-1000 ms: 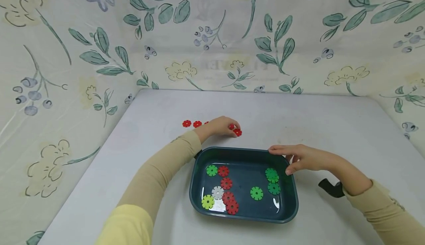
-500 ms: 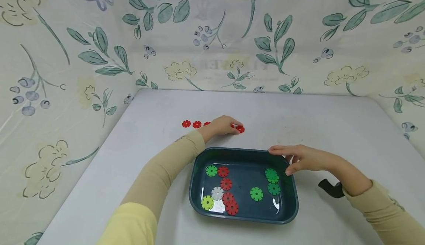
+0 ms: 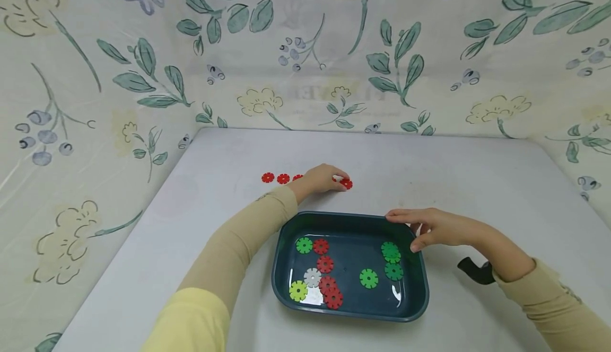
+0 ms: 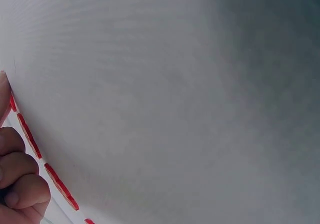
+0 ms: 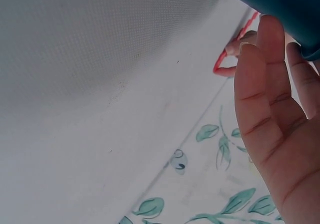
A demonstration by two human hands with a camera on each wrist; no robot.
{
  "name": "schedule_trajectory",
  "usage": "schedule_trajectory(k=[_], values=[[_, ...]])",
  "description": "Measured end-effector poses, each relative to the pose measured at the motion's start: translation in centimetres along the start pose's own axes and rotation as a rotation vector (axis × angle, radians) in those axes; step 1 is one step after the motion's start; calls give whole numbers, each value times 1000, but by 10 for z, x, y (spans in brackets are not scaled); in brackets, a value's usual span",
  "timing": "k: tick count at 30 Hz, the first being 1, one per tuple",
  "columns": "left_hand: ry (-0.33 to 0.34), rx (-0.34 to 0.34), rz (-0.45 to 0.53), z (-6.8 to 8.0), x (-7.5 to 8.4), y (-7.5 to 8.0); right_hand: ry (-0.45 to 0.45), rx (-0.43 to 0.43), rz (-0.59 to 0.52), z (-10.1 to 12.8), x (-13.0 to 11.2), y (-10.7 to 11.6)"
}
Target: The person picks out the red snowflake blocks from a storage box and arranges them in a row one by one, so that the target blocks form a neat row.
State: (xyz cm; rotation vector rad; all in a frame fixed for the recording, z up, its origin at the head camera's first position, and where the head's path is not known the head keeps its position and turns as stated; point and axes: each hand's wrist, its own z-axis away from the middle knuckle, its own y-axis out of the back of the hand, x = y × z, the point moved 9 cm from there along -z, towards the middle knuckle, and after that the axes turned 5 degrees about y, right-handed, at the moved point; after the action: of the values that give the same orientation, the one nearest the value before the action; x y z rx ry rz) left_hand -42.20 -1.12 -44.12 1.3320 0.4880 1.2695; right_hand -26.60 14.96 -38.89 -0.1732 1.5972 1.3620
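From the head camera, the left hand (image 3: 319,178) rested curled on the grey table (image 3: 477,172), fingertips pinching a red plastic gear-shaped disc (image 3: 346,184) at the end of a row of red discs (image 3: 275,178). The right hand (image 3: 431,226) lay relaxed, fingers straight on the rim of the dark green plastic tray (image 3: 420,288). Setting the disc well likely meant keeping it in line with that row.

The left wrist view showed curled fingers (image 4: 20,184) beside red discs edge-on (image 4: 45,169).

The right wrist view showed straight fingers (image 5: 270,83) against the tray, with floral sheeting (image 5: 210,194) beyond the table.

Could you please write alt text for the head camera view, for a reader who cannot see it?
A person's left hand sets a red disc on a grey table, in line with other red discs. The right hand touches the rim of a dark green tray of coloured discs.
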Motion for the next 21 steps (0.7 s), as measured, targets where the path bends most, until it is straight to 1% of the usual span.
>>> schedule_trajectory(k=[4,8,10,12,14,17,19,21], values=[[-14,24,-51,1,2,2,-6,2,1,0,0,0],[-26,25,-76,3,4,3,-13,3,3,0,0,0],[-27,23,-62,5,5,5,-15,1,3,0,0,0],[-32,36,-29,6,4,9,-13,-1,1,0,-1,0],[-38,64,19,8,2,18,-7,-1,-1,0,-2,0],[-79,125,105,17,1,40,-6,0,-3,0,-3,0],[-125,164,152,30,4,57,-9,1,-2,0,-3,0],[-179,189,182,50,9,72,-11,1,1,0,-2,0]])
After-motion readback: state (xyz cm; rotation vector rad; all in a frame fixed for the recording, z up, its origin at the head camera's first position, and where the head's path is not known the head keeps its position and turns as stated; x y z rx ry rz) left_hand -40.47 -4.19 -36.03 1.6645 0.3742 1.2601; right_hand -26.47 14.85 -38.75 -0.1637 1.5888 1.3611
